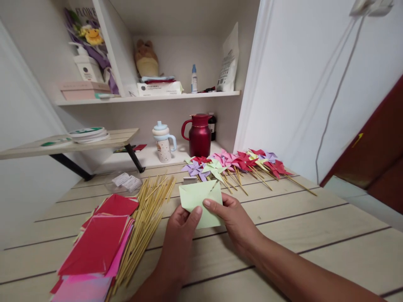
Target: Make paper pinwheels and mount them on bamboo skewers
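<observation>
Far left on the pale wood-plank bench (315,226): stack of paper sheets (97,247), red and pink, flat and smooth. Next, bundle of thin bamboo sticks (143,222), straw-coloured. Centre: left hand (181,235) pinches green paper (201,201) w/ thumb on top; light green, matte, folded, creased, held just above the bench. Right hand (231,220) grips its right edge. Behind, right: finished paper pinwheels (236,163) on sticks, mixed colours.
</observation>
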### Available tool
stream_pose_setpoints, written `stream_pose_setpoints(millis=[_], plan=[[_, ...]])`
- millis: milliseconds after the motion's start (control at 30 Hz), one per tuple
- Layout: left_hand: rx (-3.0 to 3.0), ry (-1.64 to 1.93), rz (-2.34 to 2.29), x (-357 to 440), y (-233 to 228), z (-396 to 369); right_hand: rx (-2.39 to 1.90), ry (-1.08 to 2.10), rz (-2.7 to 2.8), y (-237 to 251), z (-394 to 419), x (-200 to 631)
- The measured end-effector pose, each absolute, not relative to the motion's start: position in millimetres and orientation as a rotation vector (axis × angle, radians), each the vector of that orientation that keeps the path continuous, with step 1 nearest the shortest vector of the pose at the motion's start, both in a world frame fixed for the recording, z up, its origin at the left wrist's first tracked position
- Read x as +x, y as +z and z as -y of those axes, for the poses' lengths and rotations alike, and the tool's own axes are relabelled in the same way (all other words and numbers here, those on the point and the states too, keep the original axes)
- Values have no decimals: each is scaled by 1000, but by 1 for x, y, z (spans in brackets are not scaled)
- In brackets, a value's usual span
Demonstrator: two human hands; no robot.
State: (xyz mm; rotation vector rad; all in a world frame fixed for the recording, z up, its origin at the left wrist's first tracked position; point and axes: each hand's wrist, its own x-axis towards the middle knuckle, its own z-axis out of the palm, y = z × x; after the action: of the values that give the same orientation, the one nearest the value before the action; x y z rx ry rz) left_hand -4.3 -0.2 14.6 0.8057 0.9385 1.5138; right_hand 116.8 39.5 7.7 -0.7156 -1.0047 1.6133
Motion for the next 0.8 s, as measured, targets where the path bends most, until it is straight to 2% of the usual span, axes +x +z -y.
stream_pose_setpoints(millis=[333, 567, 800], plan=[[785, 1501, -1102, -10, 10, -1, -726, 1667, 966, 8, -36, 115], [878, 1455, -1032, -5, 10, -1, -724, 1608, 973, 8, -42, 119], [1002, 1691, -1101, -6, 6, -6, -722, 1665, 855, 16, -47, 125]])
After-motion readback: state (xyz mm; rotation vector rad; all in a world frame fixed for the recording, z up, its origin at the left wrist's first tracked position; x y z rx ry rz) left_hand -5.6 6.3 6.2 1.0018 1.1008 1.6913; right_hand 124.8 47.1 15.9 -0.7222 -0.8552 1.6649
